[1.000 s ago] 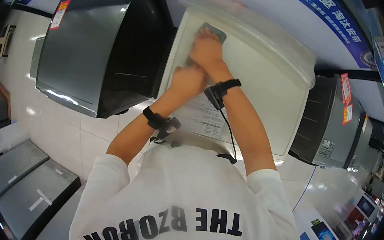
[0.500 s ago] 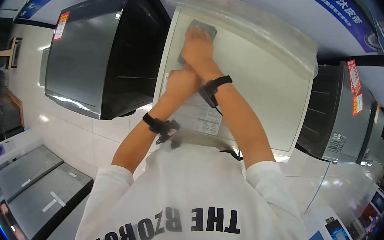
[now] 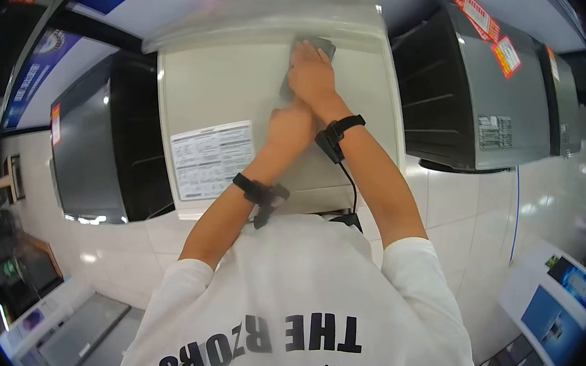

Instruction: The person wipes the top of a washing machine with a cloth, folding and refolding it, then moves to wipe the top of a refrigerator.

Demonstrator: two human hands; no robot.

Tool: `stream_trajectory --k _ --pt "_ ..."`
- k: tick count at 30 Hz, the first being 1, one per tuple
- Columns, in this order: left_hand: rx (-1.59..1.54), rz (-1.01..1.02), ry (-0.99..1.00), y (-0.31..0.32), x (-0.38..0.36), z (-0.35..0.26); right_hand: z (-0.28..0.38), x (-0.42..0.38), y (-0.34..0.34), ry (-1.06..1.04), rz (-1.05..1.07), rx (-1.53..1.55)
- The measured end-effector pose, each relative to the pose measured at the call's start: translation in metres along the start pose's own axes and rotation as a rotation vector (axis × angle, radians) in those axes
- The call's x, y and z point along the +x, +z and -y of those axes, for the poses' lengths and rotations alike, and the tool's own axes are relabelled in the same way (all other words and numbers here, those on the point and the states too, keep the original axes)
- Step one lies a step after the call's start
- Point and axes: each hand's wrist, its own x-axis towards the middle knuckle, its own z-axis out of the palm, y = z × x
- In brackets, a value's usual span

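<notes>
- And here's a blur: my left hand (image 3: pixel 290 129) sits curled, its fingertips lost to view, so I can't tell whether it has hold of anything.
- My right hand (image 3: pixel 311 76) hides the middle of the grey cloth (image 3: pixel 328 47); just a far corner and a strip to the left peek out.
- That cloth lies toward the far side of the pale appliance top (image 3: pixel 225 83), right of the printed sheet (image 3: pixel 211 160), whose lines are too small to read.
- Smooth, glossy panel under me; crinkled, see-through plastic (image 3: pixel 267 19) bunches along its far edge.
- Dark, boxy appliances flank it, one left (image 3: pixel 89 151), one right (image 3: pixel 453 85), both partly out of sight.
- On to the pose: right palm down, fingers stretched forward together over the cloth, not wrapped round it.
- Left fist is just nearer, tucked up against my right wrist, both arms slanting inward, black straps (image 3: pixel 349 123) on each.
</notes>
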Motion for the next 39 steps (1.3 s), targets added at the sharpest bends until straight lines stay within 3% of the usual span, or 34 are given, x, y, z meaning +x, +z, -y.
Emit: stream_trajectory --k 8,15,20,27,30,39 --pt "-0.046 -0.029 0.156 0.046 0.025 -0.071 -0.084 -0.031 -0.040 0.060 0.061 -0.065" --pt "-0.010 -0.027 0.255 0.045 0.014 -0.103 -0.119 -0.070 -0.051 0.049 -0.076 -0.112" --pt "-0.026 0.030 0.288 0.032 -0.006 -0.089 -0.088 -0.078 -0.054 0.146 -0.005 -0.214" --pt "-0.013 0.041 0.227 0.017 -0.060 -0.025 -0.003 -0.081 -0.019 0.028 0.034 -0.164" --pt "-0.180 0.098 0.167 -0.013 -0.080 0.018 0.043 -0.073 -0.004 -0.024 0.069 -0.121" --pt "-0.240 0.024 0.116 -0.032 -0.120 0.097 0.126 -0.055 0.030 -0.062 0.153 -0.061"
